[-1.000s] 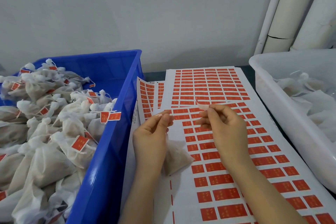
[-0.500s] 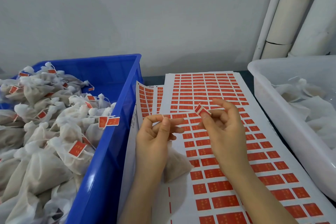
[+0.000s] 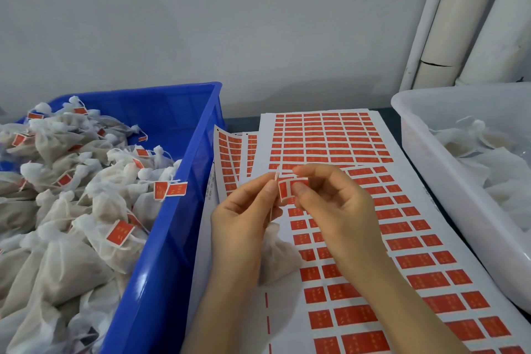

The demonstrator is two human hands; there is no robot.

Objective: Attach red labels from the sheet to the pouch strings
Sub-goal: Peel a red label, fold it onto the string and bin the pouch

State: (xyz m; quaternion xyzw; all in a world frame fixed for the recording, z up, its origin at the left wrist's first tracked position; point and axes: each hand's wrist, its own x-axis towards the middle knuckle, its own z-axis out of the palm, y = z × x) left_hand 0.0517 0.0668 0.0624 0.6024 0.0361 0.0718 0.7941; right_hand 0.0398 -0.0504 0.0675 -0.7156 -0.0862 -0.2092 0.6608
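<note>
A white sheet of red labels (image 3: 402, 241) lies on the table in front of me. My left hand (image 3: 244, 218) pinches the thin string (image 3: 276, 177) of a white pouch (image 3: 275, 259), which hangs below the hand and rests on the sheet. My right hand (image 3: 333, 207) pinches a peeled red label (image 3: 287, 188) and holds it against that string, right beside my left fingertips.
A blue bin (image 3: 172, 201) on the left is piled with white pouches (image 3: 71, 195) that carry red labels. A white bin (image 3: 431, 169) on the right holds pouches without labels. More label sheets (image 3: 235, 155) lie between the blue bin and the main sheet. A grey wall stands behind.
My right hand brought the peeled label down and left to the string held in my left hand. The two hands now meet over the sheet.
</note>
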